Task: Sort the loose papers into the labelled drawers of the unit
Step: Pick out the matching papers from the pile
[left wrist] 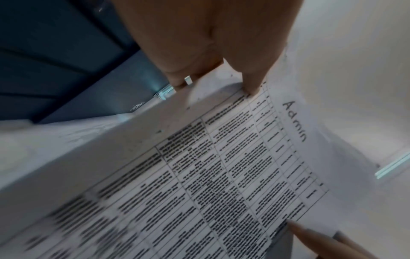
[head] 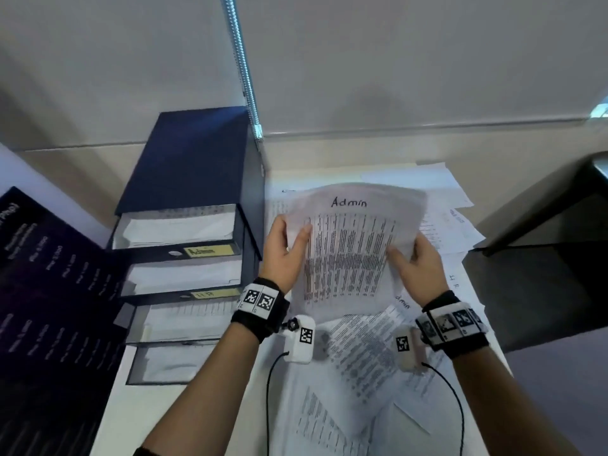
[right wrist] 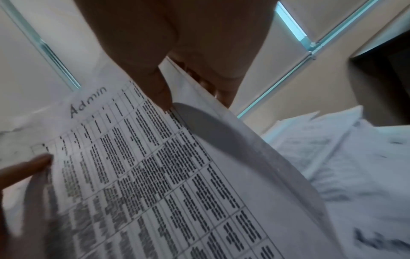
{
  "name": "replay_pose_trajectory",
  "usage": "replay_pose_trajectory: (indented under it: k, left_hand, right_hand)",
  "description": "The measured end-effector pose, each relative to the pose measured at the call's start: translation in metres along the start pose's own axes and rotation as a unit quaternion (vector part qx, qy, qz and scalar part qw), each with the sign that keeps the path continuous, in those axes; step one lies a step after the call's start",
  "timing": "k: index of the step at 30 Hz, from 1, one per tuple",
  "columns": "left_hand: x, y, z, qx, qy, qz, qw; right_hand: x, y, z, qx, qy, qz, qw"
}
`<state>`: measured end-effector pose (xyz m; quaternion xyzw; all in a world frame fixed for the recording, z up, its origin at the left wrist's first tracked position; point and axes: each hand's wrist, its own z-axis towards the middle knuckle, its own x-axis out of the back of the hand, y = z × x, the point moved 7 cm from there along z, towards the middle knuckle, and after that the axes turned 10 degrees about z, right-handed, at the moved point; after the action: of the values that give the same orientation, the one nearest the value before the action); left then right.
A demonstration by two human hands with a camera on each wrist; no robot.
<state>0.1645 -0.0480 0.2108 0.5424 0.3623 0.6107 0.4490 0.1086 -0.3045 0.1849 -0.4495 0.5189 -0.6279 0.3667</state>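
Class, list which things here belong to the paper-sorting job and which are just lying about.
Belongs to the job:
left hand
right hand
Admin sheet
drawer unit
loose papers

Just lying about:
dark printed board
metal conduit
black furniture

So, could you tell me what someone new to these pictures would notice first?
The sheet headed "Admin" stands out, held up at centre over the paper-strewn table, the left hand pinching its left edge and the right hand its right. To the left stands the dark blue drawer unit, its drawers pulled open, with the yellow "Admin" label on the top one.
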Motion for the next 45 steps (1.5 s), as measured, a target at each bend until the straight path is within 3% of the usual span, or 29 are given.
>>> replay_pose_trajectory:
  k: [5,9,11,14,17,19,23,27,30,32,37,41,43,45]
  left_hand:
    - [0.076,0.037,0.006,-0.017,0.074,-0.059,0.995]
    - [0.116,0.007,-0.014,0.065,-0.036,0.023,0.997]
    - [0.141,-0.012,-0.036,0.085,-0.043,0.062,0.993]
    - [0.189,-0.027,-0.066,0.11,0.029,0.013,0.993]
    - [0.242,-0.039,-0.092,0.164,0.101,-0.039,0.981]
    - [0.272,-0.041,-0.106,0.189,0.131,-0.068,0.971]
    - [0.309,-0.032,-0.124,0.212,0.139,-0.115,0.96]
    - [0.317,-0.031,-0.133,0.223,0.067,-0.101,0.967]
    - [0.316,-0.047,-0.123,0.218,0.075,-0.113,0.967]
    - [0.311,-0.055,-0.112,0.209,0.087,-0.113,0.967]
    - [0.297,-0.08,-0.078,0.219,0.134,-0.095,0.962]
    - [0.284,-0.084,-0.051,0.209,0.174,-0.072,0.959]
    - [0.286,-0.084,-0.04,0.198,0.22,0.048,0.954]
    - [0.287,-0.076,-0.031,0.162,0.246,0.312,0.903]
  right_hand:
    - [-0.039,-0.082,0.007,0.096,-0.029,0.08,0.992]
    - [-0.087,-0.12,0.017,0.103,-0.041,0.159,0.981]
    - [-0.119,-0.124,0.024,0.071,-0.073,0.158,0.982]
    - [-0.178,-0.117,0.016,0.017,-0.212,0.062,0.975]
    - [-0.242,-0.1,-0.023,0.004,-0.395,-0.071,0.916]
    - [-0.269,-0.091,-0.049,-0.049,-0.426,-0.04,0.902]
    - [-0.304,-0.08,-0.066,-0.179,-0.405,0.091,0.892]
    - [-0.312,-0.078,-0.043,-0.243,-0.308,0.162,0.906]
    - [-0.31,-0.077,-0.028,-0.249,-0.279,0.164,0.913]
    - [-0.303,-0.079,-0.034,-0.256,-0.313,0.135,0.905]
    - [-0.281,-0.076,-0.061,-0.289,-0.427,0.112,0.85]
    - [-0.28,-0.075,-0.03,-0.27,-0.341,0.15,0.888]
    - [-0.287,-0.072,-0.008,-0.275,-0.297,0.154,0.901]
    - [-0.3,-0.066,0.009,-0.295,-0.289,0.155,0.898]
